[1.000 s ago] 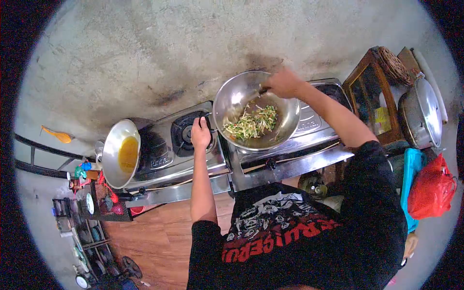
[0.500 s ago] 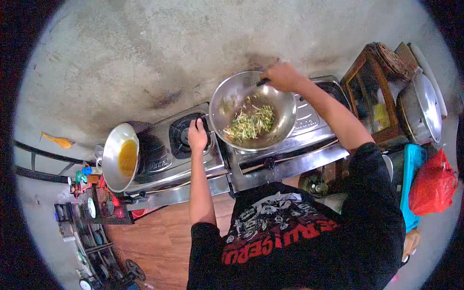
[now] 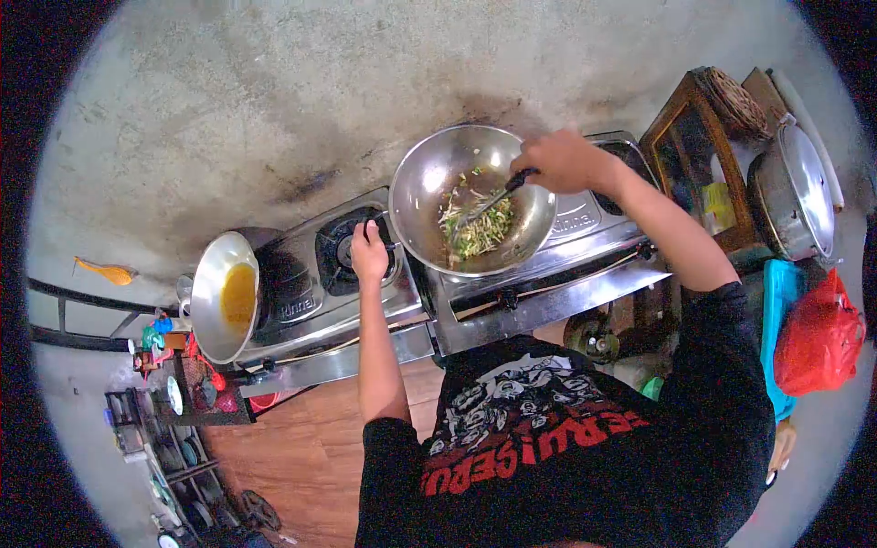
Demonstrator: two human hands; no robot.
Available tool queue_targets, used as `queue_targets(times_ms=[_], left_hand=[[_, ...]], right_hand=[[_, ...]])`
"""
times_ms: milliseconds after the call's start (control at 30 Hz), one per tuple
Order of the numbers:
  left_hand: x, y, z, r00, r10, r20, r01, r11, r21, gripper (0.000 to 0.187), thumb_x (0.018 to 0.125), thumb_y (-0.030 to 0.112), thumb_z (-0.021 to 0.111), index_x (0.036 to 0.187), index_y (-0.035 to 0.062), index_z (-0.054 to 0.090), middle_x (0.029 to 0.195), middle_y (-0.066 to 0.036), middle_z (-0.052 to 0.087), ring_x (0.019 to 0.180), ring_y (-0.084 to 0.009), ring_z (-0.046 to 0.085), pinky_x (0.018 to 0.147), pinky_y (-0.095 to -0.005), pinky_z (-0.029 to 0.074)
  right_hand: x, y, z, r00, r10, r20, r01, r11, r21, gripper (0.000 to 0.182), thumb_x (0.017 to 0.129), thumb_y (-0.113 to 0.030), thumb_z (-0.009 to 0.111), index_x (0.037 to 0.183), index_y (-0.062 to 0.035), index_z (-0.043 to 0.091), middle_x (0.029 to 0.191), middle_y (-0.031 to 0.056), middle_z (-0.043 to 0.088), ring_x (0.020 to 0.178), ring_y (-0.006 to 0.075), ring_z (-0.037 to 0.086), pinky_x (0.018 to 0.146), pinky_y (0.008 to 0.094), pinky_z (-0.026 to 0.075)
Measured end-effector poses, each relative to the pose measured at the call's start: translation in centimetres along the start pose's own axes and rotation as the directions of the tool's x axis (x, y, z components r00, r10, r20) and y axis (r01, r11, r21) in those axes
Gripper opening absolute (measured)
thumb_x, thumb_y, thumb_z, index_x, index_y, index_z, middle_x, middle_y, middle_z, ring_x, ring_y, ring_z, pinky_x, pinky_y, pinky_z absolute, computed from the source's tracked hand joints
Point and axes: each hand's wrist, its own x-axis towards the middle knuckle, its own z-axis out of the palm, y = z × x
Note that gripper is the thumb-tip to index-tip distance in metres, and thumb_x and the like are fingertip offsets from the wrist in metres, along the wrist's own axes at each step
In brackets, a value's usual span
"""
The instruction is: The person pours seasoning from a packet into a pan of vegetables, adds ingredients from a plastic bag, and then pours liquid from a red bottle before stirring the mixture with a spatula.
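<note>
A steel wok (image 3: 418, 173) sits over the stove, holding chopped vegetables that look like bean sprouts and greens (image 3: 486, 236). Closed around the wok's dark handle (image 3: 366, 228) on the left side is my left hand (image 3: 370, 258). My right hand (image 3: 568, 163) grips a spatula (image 3: 496, 199) by its black handle above the wok's right rim. The spatula reaches down into the vegetables, and its blade is partly hidden among them.
On the left burner tilts a second wok (image 3: 208, 290) with yellow oil-like liquid. The gas stove (image 3: 315, 306) runs along the stained wall. At right stand a wooden cabinet (image 3: 653, 146), a large lidded pot (image 3: 776, 205) and a red plastic bag (image 3: 818, 342).
My right hand has come down and toward the right, bringing the spatula into the vegetables, which are now bunched closer together. My left hand stays on the wok handle.
</note>
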Motion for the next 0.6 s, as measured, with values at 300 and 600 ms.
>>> queue_targets(times_ms=[300, 600], left_hand=[[-0.7, 0.5, -0.2, 0.999, 0.046, -0.025, -0.047, 0.999, -0.017, 0.042, 0.095, 0.038, 0.044, 0.108, 0.0002, 0.057, 0.1, -0.027, 0.061, 0.094, -0.046, 0.056, 0.08, -0.0491, 0.043], [0.2, -0.6, 0.6, 0.999, 0.005, -0.043, -0.006, 1.0, -0.017, 0.047, 0.094, 0.041, 0.044, 0.113, -0.0009, 0.056, 0.106, -0.028, 0.06, 0.099, -0.046, 0.055, 0.084, -0.0491, 0.043]], right_hand=[[-0.8, -1.1, -1.0, 0.977, 0.198, 0.081, -0.174, 0.955, -0.241, 0.013, 0.077, -0.012, 0.06, 0.087, -0.0099, 0.068, 0.087, 0.0147, 0.068, 0.079, 0.0315, 0.067, 0.068, 0.0425, 0.053], [-0.9, -0.4, 1.3, 0.978, 0.195, -0.069, -0.207, 0.921, -0.329, 0.011, 0.076, -0.014, 0.059, 0.083, -0.0106, 0.067, 0.083, 0.0143, 0.067, 0.077, 0.0287, 0.067, 0.065, 0.0411, 0.052]])
